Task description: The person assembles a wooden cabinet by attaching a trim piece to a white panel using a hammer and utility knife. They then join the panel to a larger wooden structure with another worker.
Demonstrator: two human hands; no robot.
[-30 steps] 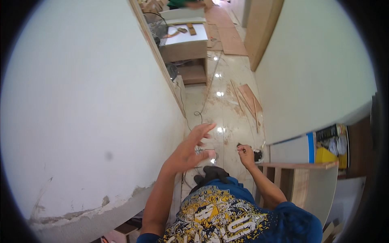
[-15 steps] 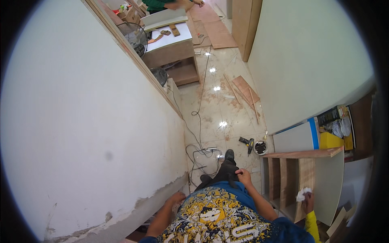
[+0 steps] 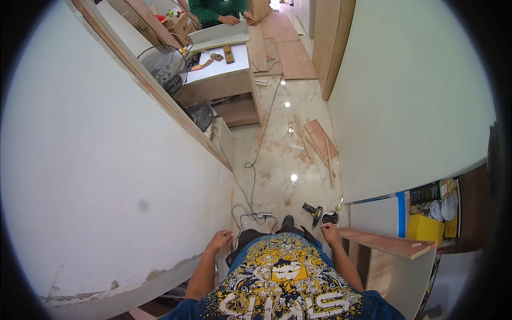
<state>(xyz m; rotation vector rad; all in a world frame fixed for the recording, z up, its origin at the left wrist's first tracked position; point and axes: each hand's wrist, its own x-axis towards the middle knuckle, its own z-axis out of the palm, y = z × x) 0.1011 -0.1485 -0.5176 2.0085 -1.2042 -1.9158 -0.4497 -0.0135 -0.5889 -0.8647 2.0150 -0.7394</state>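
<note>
My left hand point(image 3: 219, 242) is raised beside the white wall, its fingers curled in and nothing visible between them. On the other side of my body, my right hand point(image 3: 330, 233) is held out with fingers bent together, and no object shows in it. It is nearest to a round tub point(image 3: 330, 217) with dark contents and to the wooden edge of a shelf unit point(image 3: 381, 242). A black and yellow cordless drill point(image 3: 314, 213) lies on the floor beside the tub.
Cables point(image 3: 250, 165) trail over the dusty tiled floor. Thin plywood offcuts point(image 3: 321, 140) lie ahead. A cabinet point(image 3: 216, 85) carries a hand plane point(image 3: 229, 54), with a fan point(image 3: 164, 69) beside it. A person in green sleeves point(image 3: 226, 12) works behind. A yellow box point(image 3: 425, 230) stands right.
My left hand has risen away from my hip, and my right hand has left my thigh and moved out rightward. The view has shifted; the yellow-sleeved hand with a white cloth is gone from sight.
</note>
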